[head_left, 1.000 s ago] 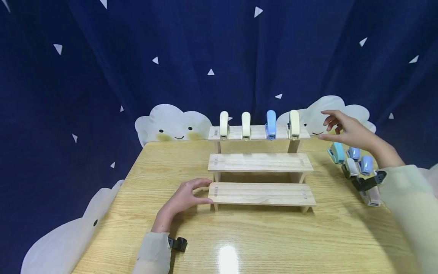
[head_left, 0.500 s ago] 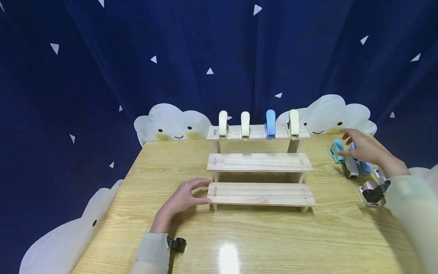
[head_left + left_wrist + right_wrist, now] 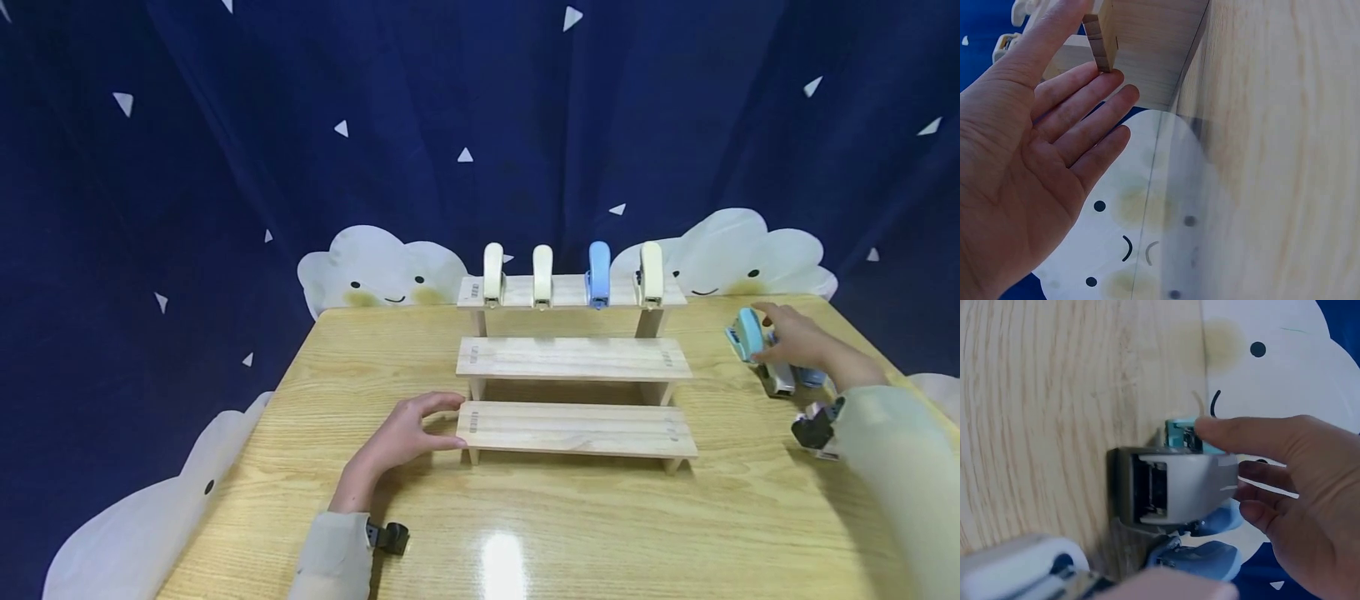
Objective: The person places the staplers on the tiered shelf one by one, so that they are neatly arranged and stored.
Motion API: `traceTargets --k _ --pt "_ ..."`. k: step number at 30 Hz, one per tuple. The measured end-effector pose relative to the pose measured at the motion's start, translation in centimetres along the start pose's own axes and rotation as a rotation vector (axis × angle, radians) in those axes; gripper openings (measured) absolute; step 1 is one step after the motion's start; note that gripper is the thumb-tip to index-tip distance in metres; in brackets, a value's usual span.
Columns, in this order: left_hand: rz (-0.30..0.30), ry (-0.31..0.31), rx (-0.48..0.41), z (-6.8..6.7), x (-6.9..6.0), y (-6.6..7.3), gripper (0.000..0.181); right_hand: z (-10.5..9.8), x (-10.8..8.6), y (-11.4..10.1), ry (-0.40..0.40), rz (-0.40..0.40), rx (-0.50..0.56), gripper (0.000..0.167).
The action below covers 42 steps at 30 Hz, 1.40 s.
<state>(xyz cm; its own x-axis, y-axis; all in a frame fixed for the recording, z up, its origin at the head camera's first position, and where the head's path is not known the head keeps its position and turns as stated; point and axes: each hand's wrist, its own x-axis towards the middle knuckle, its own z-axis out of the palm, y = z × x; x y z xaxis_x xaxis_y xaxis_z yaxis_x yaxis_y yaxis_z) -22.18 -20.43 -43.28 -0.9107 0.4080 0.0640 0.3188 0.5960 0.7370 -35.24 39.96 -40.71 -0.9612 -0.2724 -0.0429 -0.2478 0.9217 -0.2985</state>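
At its left end, the lowest board of a three-step wooden shelf is gripped by the left hand, thumb at the front edge and fingers toward the back. The left wrist view shows fingertips of the left hand against the board's end. The right hand has its thumb and fingers around a turquoise stapler on the table. In the right wrist view the thumb of the right hand touches the turquoise stapler; a grey stapler partly hides the grasp.
Three cream staplers and a blue stapler stand on the top board. Beside the turquoise one lie a grey stapler and blue staplers. A white stapler lies nearer the right wrist. A dark blue curtain hangs behind the table.
The right hand has come down and inward from beside the top board to the turquoise stapler, and its fingers have closed around it. The left hand has stayed on the shelf.
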Motion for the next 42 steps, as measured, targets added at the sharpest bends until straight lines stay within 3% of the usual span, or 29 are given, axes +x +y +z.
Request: traceTargets --k 14,22,28,42 --pt "-0.004 0.006 -0.003 0.1 0.0 -0.1 0.067 0.8 0.6 -0.1 -0.001 0.026 0.001 0.094" --pt "-0.007 0.003 -0.005 0.0 0.0 -0.1 0.067 1.2 0.5 -0.2 0.055 0.021 -0.007 0.105" --pt "-0.012 0.003 -0.012 0.1 0.0 -0.1 0.067 1.6 0.3 -0.4 0.090 0.033 -0.003 0.104" --pt "0.000 0.001 -0.016 0.1 -0.1 -0.3 0.069 1.5 -3.1 -2.8 0.386 -0.004 0.130 0.088"
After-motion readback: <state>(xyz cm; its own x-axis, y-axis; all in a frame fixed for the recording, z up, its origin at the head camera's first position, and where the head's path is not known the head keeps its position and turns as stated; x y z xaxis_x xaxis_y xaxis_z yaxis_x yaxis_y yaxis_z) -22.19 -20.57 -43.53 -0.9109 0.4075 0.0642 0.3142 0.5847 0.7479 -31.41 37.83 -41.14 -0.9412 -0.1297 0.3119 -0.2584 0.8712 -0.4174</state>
